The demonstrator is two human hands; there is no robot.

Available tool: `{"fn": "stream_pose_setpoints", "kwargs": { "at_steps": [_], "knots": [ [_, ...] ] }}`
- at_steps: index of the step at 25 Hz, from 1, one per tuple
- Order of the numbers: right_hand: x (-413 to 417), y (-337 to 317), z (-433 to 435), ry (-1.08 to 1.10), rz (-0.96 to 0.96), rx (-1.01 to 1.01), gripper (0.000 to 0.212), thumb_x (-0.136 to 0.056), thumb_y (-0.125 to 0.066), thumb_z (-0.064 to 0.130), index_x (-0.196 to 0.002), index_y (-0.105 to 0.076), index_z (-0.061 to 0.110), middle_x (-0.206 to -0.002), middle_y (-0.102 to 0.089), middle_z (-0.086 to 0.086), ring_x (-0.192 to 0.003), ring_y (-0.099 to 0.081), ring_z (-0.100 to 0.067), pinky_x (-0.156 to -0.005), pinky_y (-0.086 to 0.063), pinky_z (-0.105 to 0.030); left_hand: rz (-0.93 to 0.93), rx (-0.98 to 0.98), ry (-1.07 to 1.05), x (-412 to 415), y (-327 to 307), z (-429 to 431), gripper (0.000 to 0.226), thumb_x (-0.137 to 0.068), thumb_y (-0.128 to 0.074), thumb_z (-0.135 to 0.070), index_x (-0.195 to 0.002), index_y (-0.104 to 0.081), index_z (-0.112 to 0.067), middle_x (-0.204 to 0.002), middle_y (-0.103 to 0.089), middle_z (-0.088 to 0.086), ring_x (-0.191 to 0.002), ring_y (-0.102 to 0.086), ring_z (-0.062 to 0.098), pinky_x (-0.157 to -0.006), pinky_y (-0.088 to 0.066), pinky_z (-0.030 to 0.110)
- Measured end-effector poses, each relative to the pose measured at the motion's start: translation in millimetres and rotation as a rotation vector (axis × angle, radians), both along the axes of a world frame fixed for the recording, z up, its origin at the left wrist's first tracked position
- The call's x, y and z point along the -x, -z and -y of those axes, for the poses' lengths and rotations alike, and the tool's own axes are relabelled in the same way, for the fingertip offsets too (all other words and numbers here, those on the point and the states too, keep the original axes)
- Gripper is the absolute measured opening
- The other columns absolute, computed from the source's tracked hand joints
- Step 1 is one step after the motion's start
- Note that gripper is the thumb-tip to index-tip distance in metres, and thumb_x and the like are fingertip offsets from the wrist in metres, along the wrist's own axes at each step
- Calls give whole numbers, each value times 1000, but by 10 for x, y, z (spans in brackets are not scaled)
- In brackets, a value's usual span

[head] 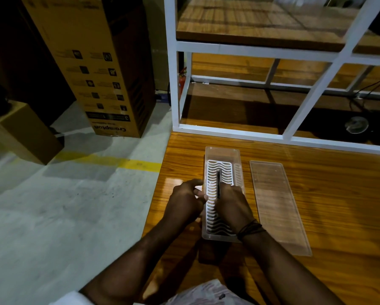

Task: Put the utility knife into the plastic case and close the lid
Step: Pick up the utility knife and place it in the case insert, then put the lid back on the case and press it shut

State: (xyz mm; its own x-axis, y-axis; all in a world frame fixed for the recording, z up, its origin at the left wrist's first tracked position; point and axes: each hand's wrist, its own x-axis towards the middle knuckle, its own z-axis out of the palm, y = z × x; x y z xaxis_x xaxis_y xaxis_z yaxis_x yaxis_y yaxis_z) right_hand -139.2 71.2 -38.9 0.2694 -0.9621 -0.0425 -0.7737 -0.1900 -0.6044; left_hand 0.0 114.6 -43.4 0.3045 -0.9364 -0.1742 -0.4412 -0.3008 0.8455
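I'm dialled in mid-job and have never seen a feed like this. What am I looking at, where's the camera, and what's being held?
There is no machine here: a person works with two bare hands. The one picture comes from a camera on their head, looking forward and down. On the wooden table sits a clear plastic case with a white wavy insert. Its lid lies flat to the right, so the case is not closed. The right hand holds the dark utility knife over the insert. The left hand steadies the case's left edge.

2 hands (188, 200), 1 knife (218, 183), 1 case (223, 154), 1 lid (277, 205), 2 cardboard boxes (92, 62).
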Motion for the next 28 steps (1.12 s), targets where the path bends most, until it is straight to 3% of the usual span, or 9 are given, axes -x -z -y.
{"fn": "stream_pose_setpoints", "kwargs": {
  "at_steps": [4, 11, 16, 21, 23, 25, 28],
  "knots": [
    [-17, -39, -22, 22, -154, -7, 27, -88, -68, 17, -109, -65, 1, -112, -68, -24, -105, -65, -41, -83, -52, -37, 20, -9, 3, 6, -2, -9, 51, -87, -78, -12, -135, -64, -24, -101, -74, 1, -77, -77, 20, -64, -67, 44],
    [-29, -110, -44, -49, -319, -45, 32, -84, -68, 14, -113, -63, 2, -120, -64, -21, -113, -61, -38, -91, -49, -36, 50, -7, 2, 15, -11, -15, 47, -86, -78, -14, -131, -67, -23, -99, -74, 1, -79, -76, 20, -65, -67, 44],
    [48, -208, -42, 22, -187, -17, 19, -87, -63, 18, -99, -67, 3, -109, -67, -22, -103, -65, -41, -78, -48, -33, 28, -18, -5, 16, -45, -16, 42, -86, -76, -14, -127, -69, -20, -94, -75, 1, -74, -76, 21, -66, -67, 43],
    [518, -344, 78, 158, 33, 230, 28, -88, -65, 19, -111, -75, 7, -104, -76, -15, -96, -70, -32, -86, -53, -36, 58, -60, -13, 46, -66, 7, 32, -92, -71, -20, -124, -71, -19, -103, -78, 4, -73, -77, 20, -68, -67, 42],
    [801, -249, 141, 285, 8, 166, 34, -89, -66, 24, -120, -70, 10, -117, -71, -16, -107, -65, -33, -93, -52, -40, 54, -76, -9, 60, -74, 12, 28, -94, -69, -20, -122, -73, -18, -104, -78, 4, -73, -77, 19, -67, -67, 41],
    [1064, -94, 203, 439, -149, -33, 41, -90, -63, 34, -125, -63, 13, -132, -58, -18, -120, -54, -38, -100, -48, -47, 54, -88, -9, 67, -94, 8, 28, -95, -67, -20, -122, -72, -17, -106, -79, 5, -74, -77, 19, -68, -67, 41],
    [1339, -19, 203, 566, -405, -275, 48, -84, -66, 48, -118, -56, 16, -131, -46, -19, -118, -45, -41, -100, -44, -53, 35, -103, -22, 56, -107, 6, 30, -96, -67, -20, -125, -69, -15, -112, -77, 6, -80, -77, 22, -71, -67, 42]
  ]
}}
